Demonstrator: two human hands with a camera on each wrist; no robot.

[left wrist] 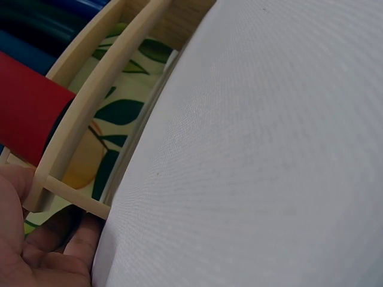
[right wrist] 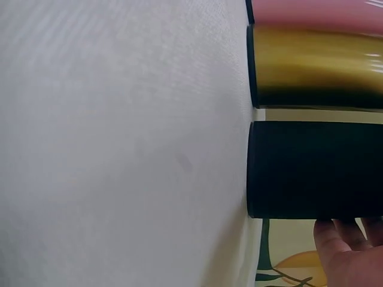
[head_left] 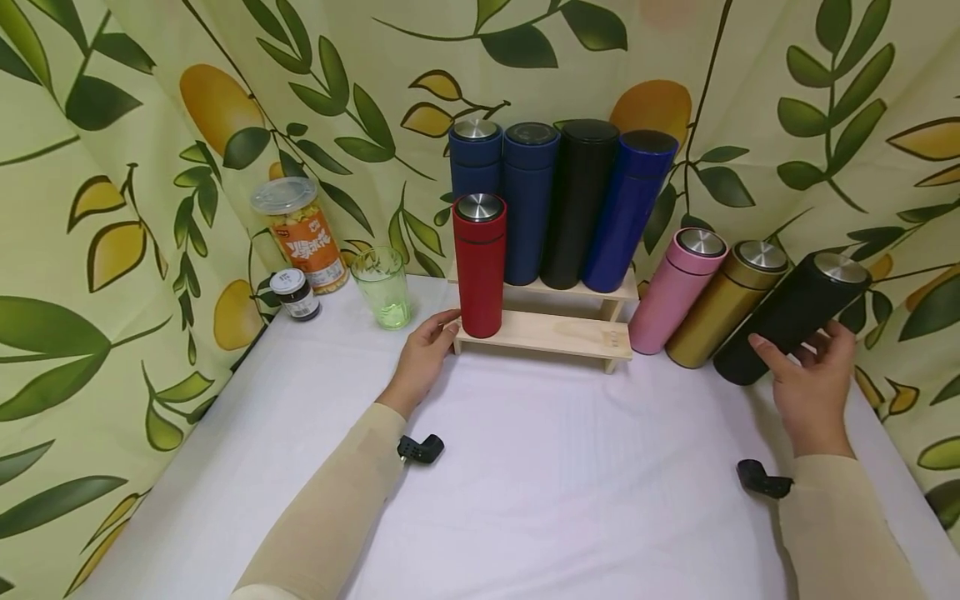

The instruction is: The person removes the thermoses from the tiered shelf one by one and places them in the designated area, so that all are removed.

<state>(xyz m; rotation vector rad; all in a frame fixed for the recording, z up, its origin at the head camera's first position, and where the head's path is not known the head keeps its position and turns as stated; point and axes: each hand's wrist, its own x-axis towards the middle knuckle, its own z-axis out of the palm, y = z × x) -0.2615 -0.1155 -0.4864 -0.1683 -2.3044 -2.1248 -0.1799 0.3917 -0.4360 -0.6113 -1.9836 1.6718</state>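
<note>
My left hand [head_left: 423, 358] holds the left end of a two-step wooden rack [head_left: 555, 332], beside a red thermos [head_left: 480, 275] on its lower step. In the left wrist view, the thumb of the left hand [left wrist: 36, 245] lies against the rack's end [left wrist: 78, 131] and the other fingers curl below. At the right, my right hand [head_left: 813, 383] grips a black thermos [head_left: 787, 312] with a steel lid, thumb in front and fingers on its far side. The right wrist view shows this black thermos [right wrist: 317, 170] standing on the white cloth, slightly apart from a gold thermos [right wrist: 317, 66].
Blue, black and violet-blue thermoses [head_left: 528, 208] stand on the upper step. A pink thermos [head_left: 675, 292] stands between rack and gold thermos. To the left are a green glass [head_left: 382, 287], a snack jar [head_left: 303, 237] and a small dark jar [head_left: 295, 296]. Leaf-patterned curtain [head_left: 330, 100] surrounds the table.
</note>
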